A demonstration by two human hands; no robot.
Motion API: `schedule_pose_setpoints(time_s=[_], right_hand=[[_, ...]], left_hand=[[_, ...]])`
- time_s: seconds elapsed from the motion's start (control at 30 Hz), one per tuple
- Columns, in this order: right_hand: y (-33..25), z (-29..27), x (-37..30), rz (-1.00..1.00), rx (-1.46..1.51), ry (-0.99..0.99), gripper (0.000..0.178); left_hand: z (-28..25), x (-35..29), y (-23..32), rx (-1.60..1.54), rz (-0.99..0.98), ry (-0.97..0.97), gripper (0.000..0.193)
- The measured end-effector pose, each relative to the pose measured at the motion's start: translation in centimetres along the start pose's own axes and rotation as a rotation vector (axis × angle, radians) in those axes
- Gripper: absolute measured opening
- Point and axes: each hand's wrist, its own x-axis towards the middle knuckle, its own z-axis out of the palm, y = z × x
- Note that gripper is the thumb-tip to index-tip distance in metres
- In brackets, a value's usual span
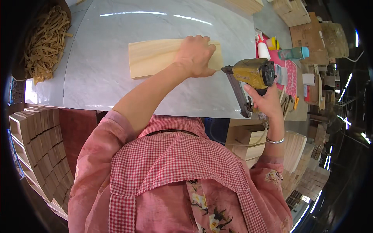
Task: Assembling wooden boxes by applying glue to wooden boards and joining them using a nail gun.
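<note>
Two bare hands above a grey table (101, 87). Left hand (195, 56) lies across the right part of a pale wood board (151, 58), fingers bent over its far edge, thumb by the near edge: board held between them. Board flat on the table, long side running left to right, ahead of the person. Right hand (268, 101) wrapped around the grip of a yellow and black nailer (250, 73); thumb seen on the grip's left, other fingertips hidden. Nailer's nose points left, at the board's right end, just beside the left thumb; contact with the wood, cannot tell. Dark magazine slants down toward the table's near edge. Metal bangle (275, 141) on the right wrist.

At far left, a bin of tan strips (46, 42), heaped. Right of the table: white bottle (263, 50) with red top, yellow tub (272, 43), teal bottle (293, 53). Lower left, stacked wooden boxes (39, 139). Person wears a red checked apron (178, 151).
</note>
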Motion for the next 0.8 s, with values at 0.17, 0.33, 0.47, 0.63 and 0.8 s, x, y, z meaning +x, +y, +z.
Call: schedule_pose_setpoints(time_s=[0.17,0.33,0.47,0.63,0.8], right_hand=[[-1.5,-0.1,-0.3,0.295,-0.006,-0.073,0.026],[-2.2,0.1,-0.3,0.354,-0.021,-0.091,0.024],[-3.7,0.3,0.5,0.336,-0.13,-0.094,0.021],[-3.1,-0.4,-0.3,0.228,-0.096,-0.057,0.019],[-2.4,-1.1,-2.7,0.227,-0.062,-0.012,0.019]], left_hand=[[0.2,0.0,0.0,-0.007,-0.005,0.018,0.043],[0.1,0.1,0.0,0.003,-0.01,-0.001,0.044],[0.4,-0.1,-0.6,-0.017,0.025,0.013,0.048],[-3.7,-4.5,-3.5,0.108,0.041,0.054,0.056],[-10.4,-11.5,-9.1,0.15,-0.145,-0.132,0.052]])
